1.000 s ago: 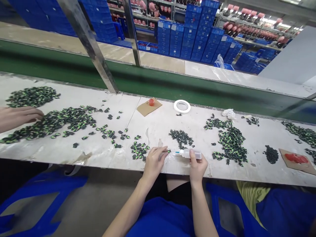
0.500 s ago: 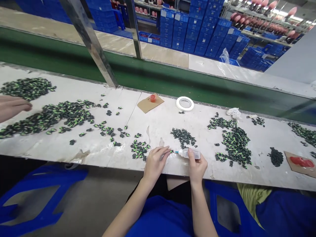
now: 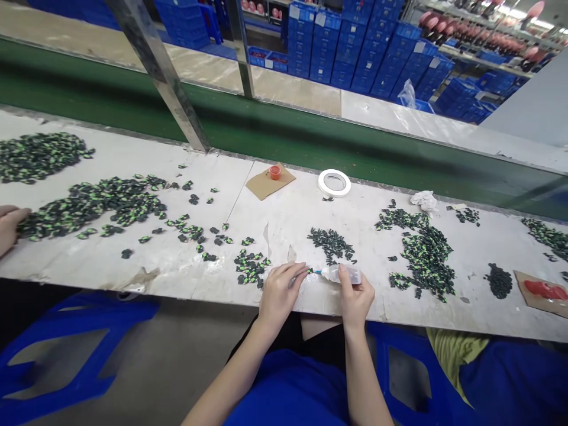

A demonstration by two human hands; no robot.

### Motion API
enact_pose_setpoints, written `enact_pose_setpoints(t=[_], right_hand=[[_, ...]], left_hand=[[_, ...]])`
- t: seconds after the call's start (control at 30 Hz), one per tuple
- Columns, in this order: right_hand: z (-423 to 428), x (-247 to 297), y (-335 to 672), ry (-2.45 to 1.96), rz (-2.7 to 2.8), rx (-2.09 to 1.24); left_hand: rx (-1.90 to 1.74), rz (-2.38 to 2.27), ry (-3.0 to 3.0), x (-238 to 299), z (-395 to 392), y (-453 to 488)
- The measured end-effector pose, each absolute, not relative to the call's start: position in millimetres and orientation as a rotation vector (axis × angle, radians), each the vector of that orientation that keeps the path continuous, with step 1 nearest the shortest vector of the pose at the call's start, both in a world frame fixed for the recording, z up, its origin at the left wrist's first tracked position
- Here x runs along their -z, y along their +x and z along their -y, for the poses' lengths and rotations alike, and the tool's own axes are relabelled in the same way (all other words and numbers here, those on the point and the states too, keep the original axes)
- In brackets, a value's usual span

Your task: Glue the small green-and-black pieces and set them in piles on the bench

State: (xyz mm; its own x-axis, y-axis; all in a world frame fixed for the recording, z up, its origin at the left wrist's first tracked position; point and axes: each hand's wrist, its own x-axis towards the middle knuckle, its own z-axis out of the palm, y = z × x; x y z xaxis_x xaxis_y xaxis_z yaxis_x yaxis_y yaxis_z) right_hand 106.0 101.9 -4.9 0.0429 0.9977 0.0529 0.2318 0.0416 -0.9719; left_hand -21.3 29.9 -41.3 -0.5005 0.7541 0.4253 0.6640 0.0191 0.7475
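Note:
Between the fingertips of my left hand [image 3: 284, 284] is a small black-and-green part [image 3: 310, 270]. My right hand [image 3: 356, 294] is closed around a clear squeeze bottle [image 3: 348, 273] lying nearly level, its thin blue nozzle pointing left at the part. The nozzle tip is at or very near the part; contact is too small to tell. Just beyond the bottle lies a pile of small black pieces [image 3: 332, 244]. A cluster of black-and-green parts [image 3: 249, 267] sits left of my left hand.
A co-worker's hand [image 3: 9, 228] touches a long heap of black-and-green parts [image 3: 102, 204] at the left. Toward the back are a red cup [image 3: 275, 172] on cardboard [image 3: 260, 186] and a white tape roll [image 3: 334, 183]. Another heap [image 3: 426, 254] lies rightward. A metal post [image 3: 168, 89] rises behind.
The co-worker's hand has moved left and down toward the near side of the long heap. My hands hold almost the same pose, and the view has shifted slightly.

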Motion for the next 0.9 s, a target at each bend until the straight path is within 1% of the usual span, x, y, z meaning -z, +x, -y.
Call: enact_pose_setpoints(t=[0.9], right_hand=[[-101.0,6.0,104.4,-1.333,1.351,-1.029]], left_hand=[[-1.483,-2.156,1.507,39.9,-29.9,-22.1]])
